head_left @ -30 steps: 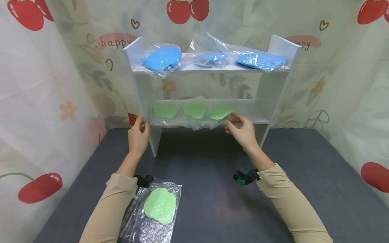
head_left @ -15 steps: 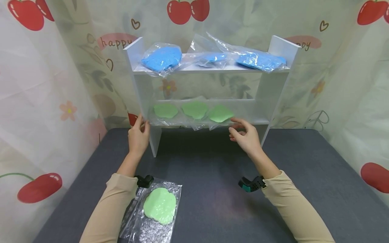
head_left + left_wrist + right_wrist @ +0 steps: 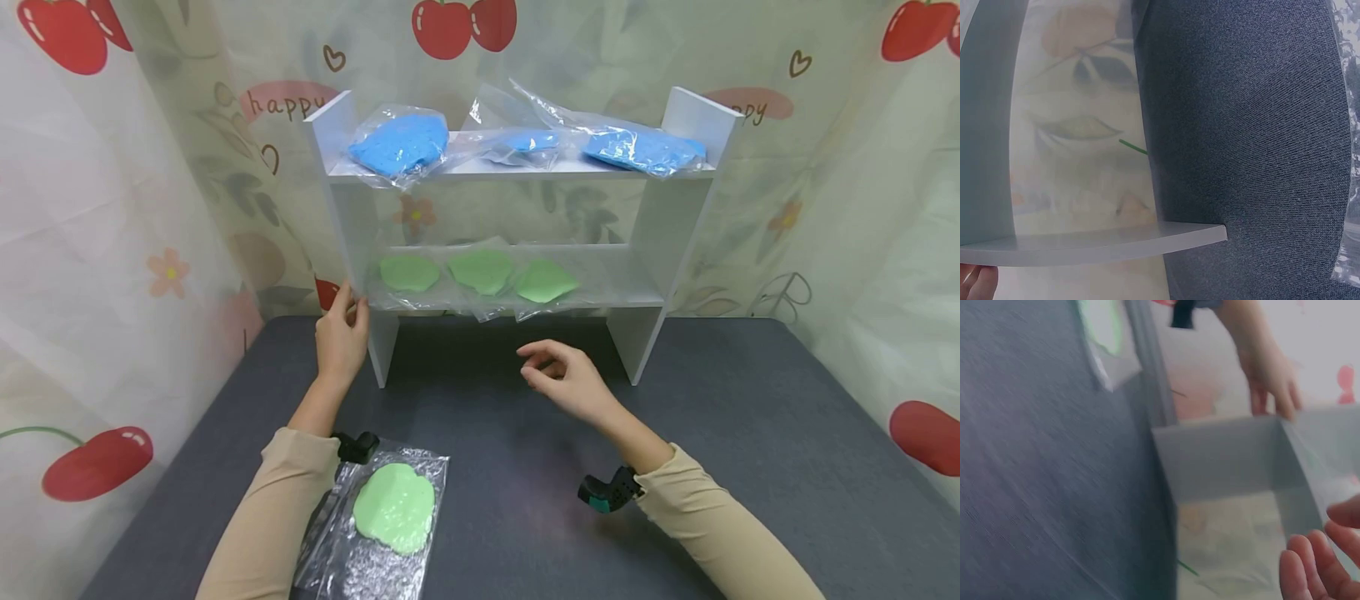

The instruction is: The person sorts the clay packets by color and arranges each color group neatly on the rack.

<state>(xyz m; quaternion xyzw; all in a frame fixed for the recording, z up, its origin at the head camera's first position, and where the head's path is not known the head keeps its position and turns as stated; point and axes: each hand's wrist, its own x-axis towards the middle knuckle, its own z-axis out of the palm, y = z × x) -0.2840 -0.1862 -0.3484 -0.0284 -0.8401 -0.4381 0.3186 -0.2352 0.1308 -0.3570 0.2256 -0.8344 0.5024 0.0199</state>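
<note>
Gripping the white two-tier shelf [image 3: 360, 225], left hand [image 3: 341, 337] steadied it; right hand [image 3: 566, 379] hovered loosely curled and empty, so overhanging clear bags of green putty [image 3: 480, 279] risked sliding off.

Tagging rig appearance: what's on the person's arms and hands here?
Both hands, left hand and right hand, are bare, no gloves. Long beige sleeves cover both forearms. A small black wrist camera with a teal part sits at the right cuff; a black one at the left.
</note>
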